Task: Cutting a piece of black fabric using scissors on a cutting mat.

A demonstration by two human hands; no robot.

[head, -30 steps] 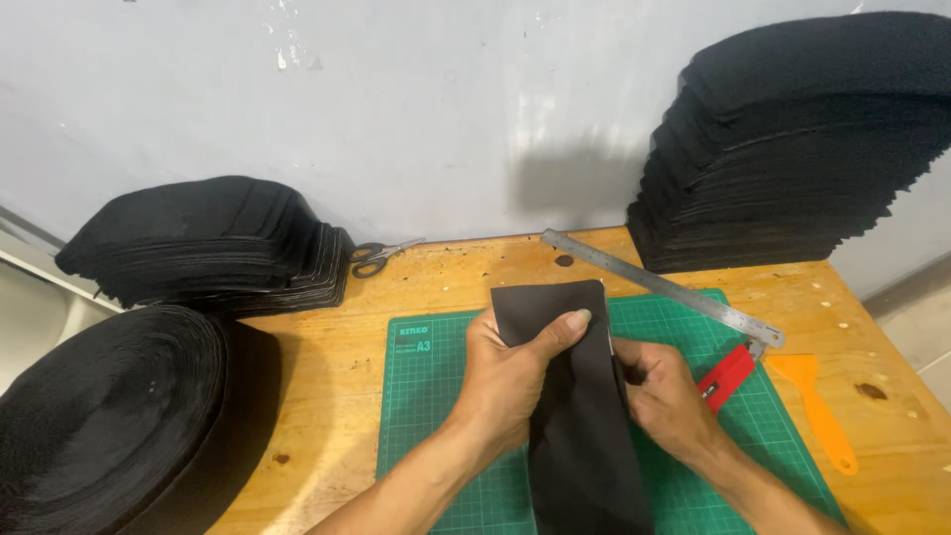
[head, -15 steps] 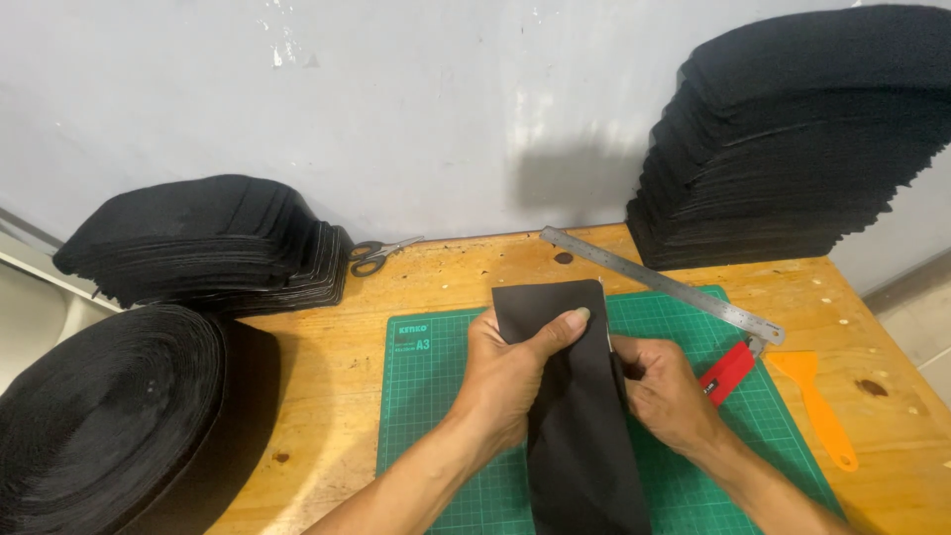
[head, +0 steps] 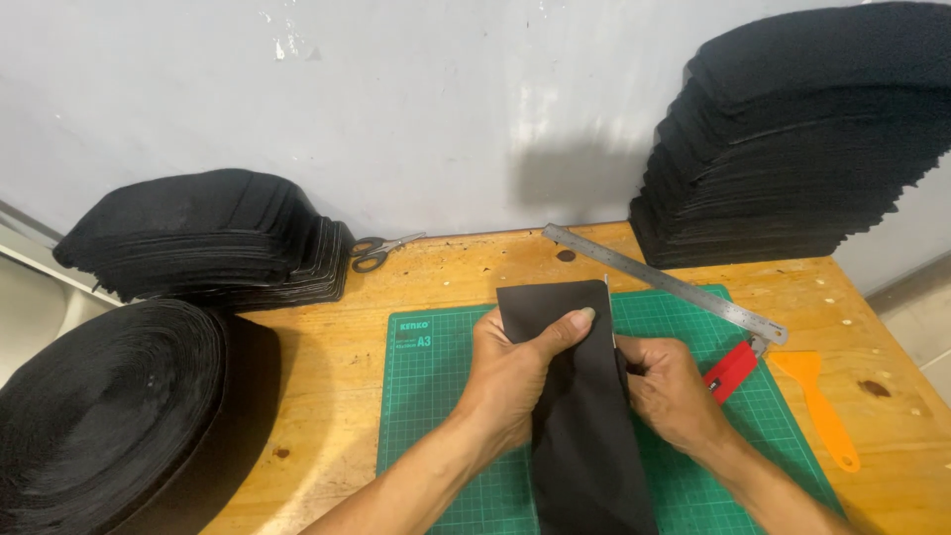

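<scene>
Reaching in from the lower edge of the view, both forearms angle toward the middle of the green cutting mat (head: pixel 446 416) on the wooden surface (head: pixel 327 396). The left hand (head: pixel 510 381) lies palm down on a long black strip of fabric (head: pixel 584 436), its fingers spread flat and its thumb (head: pixel 567 325) stretched along the strip's upper part, pressing it onto the mat. The right hand (head: pixel 674 391) sits just beside the strip's right edge, its fingers curled shut around a red-handled cutter (head: pixel 731 371), whose thin blade stands against that edge. A steel ruler (head: pixel 664 282) lies diagonally beyond the hands, an orange scraper (head: pixel 817 401) to the right. Stacks of black cut pieces (head: pixel 792 149) stand at both back corners, scissors (head: pixel 376 253) near the wall, and a large roll of black webbing (head: pixel 109 416) at the left.
</scene>
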